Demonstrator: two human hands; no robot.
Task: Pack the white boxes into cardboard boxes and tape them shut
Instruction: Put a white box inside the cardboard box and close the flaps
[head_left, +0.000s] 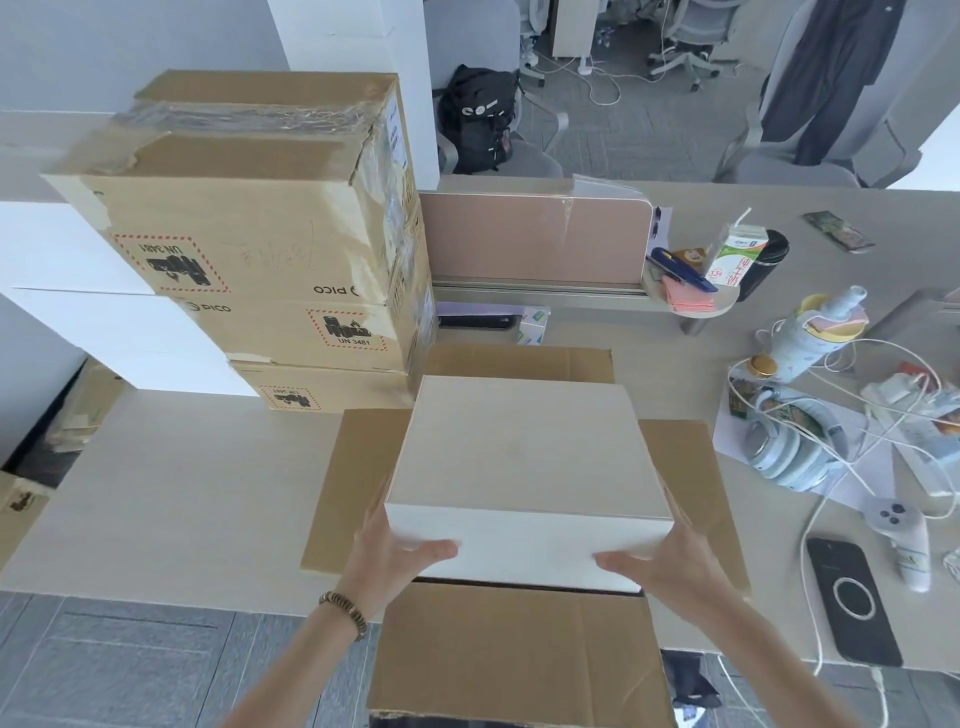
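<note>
A white box (524, 452) sits over the mouth of an open cardboard box (353, 483) whose four flaps are spread flat on the table. My left hand (395, 556) grips the white box at its near left corner, thumb on the front face. At the near right corner my right hand (660, 566) holds it the same way. The inside of the cardboard box is hidden under the white box.
A stack of three taped cardboard boxes (260, 244) stands at the back left, with white boxes (78, 291) behind it. To the right lie headphones (789, 447), cables, a bottle (821, 332), a controller (904, 540) and a black phone (852, 603). The table edge (156, 587) runs near me.
</note>
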